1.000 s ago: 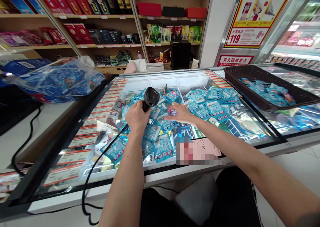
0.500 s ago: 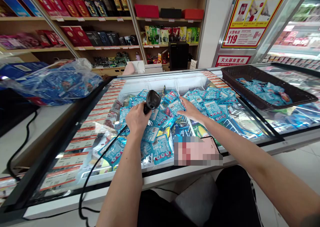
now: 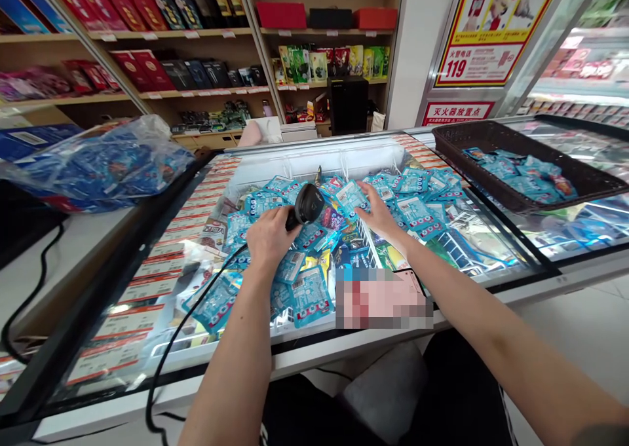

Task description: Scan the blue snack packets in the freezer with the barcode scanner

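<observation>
My left hand (image 3: 269, 238) is wrapped round the handle of a black barcode scanner (image 3: 309, 204), its head pointing right over the pile. A black cable runs from the scanner down past my left forearm. My right hand (image 3: 378, 213) grips the right edge of a blue snack packet (image 3: 350, 198) between thumb and fingers, just right of the scanner head. Many similar blue packets (image 3: 310, 294) lie scattered over the glass top of a chest freezer (image 3: 196, 361). A phone (image 3: 410, 282), its screen mostly blurred out, lies at the freezer's near edge.
At the right, a dark brown basket (image 3: 521, 200) holds more blue packets. A clear plastic bag of blue packs (image 3: 118, 164) sits at the left. Shelves (image 3: 196, 33) with boxes and bottles stand behind, beside a black box-shaped device (image 3: 348, 105).
My right hand has closed on a blue packet and shifted it slightly up and right. The scanner head has moved a little right and down, towards that packet.
</observation>
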The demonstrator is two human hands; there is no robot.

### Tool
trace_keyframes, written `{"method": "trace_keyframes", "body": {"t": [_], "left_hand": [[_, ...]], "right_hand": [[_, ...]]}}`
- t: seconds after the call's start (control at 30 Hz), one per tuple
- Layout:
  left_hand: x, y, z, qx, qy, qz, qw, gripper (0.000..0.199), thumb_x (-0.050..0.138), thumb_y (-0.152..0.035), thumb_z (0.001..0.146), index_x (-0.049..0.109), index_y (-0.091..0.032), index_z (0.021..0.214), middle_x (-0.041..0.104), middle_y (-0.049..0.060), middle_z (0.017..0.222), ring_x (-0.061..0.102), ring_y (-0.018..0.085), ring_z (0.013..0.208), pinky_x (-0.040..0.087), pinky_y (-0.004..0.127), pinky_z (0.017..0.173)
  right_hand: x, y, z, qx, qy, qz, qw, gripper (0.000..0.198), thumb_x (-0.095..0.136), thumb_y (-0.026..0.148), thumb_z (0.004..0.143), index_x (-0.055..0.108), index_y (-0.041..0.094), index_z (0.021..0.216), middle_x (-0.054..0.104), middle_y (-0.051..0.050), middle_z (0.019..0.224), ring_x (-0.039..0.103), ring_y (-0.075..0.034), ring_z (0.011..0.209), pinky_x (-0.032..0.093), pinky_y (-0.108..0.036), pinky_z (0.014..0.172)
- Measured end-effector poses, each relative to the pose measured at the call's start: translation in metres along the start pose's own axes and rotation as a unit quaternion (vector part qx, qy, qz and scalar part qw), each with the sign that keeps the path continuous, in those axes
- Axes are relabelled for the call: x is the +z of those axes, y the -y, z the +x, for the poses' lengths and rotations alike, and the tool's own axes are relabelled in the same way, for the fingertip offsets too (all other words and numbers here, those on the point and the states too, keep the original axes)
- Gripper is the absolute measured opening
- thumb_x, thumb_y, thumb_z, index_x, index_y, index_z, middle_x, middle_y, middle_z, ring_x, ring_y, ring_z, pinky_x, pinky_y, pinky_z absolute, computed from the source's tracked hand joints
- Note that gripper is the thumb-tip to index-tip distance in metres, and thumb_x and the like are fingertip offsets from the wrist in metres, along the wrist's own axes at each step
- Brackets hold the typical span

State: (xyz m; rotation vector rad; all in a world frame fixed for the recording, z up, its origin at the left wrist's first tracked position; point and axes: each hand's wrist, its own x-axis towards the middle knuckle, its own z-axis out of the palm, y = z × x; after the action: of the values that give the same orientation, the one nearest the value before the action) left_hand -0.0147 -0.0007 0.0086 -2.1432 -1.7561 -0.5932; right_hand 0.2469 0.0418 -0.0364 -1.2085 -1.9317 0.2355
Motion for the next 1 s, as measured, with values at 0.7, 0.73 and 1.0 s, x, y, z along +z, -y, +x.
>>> {"method": "trace_keyframes", "body": {"t": [0.7, 0.73, 1.0], "left_hand": [[0.003, -0.003, -0.002, 0.041, 0.033, -0.05, 0.997, 0.043, 0.051, -0.043, 0.077, 0.055, -0.024, 0.116, 0.064, 0.006, 0.107, 0.059, 0.024, 0.099, 0.042, 0.029, 0.073], [0.004, -0.003, -0.003, 0.045, 0.038, -0.05, 0.997, 0.044, 0.051, -0.042, 0.077, 0.055, -0.024, 0.116, 0.064, 0.006, 0.108, 0.058, 0.024, 0.099, 0.042, 0.029, 0.074], [0.007, -0.003, -0.003, 0.073, 0.048, -0.047, 0.995, 0.043, 0.051, -0.041, 0.077, 0.056, -0.021, 0.116, 0.064, 0.007, 0.108, 0.059, 0.024, 0.1, 0.042, 0.029, 0.074]], "right_hand": [[0.014, -0.023, 0.007, 0.096, -0.058, 0.085, 0.99, 0.04, 0.038, 0.031, 0.086, 0.034, 0.021, 0.124, 0.057, -0.007, 0.104, 0.056, -0.017, 0.081, 0.044, -0.03, 0.07], [0.014, -0.023, 0.007, 0.096, -0.058, 0.079, 0.991, 0.04, 0.037, 0.031, 0.086, 0.034, 0.02, 0.125, 0.057, -0.008, 0.104, 0.056, -0.017, 0.081, 0.044, -0.03, 0.07], [0.012, -0.022, 0.006, 0.088, -0.067, 0.083, 0.99, 0.038, 0.033, 0.036, 0.089, 0.033, 0.018, 0.122, 0.056, -0.01, 0.105, 0.055, -0.016, 0.079, 0.044, -0.029, 0.068]]}}
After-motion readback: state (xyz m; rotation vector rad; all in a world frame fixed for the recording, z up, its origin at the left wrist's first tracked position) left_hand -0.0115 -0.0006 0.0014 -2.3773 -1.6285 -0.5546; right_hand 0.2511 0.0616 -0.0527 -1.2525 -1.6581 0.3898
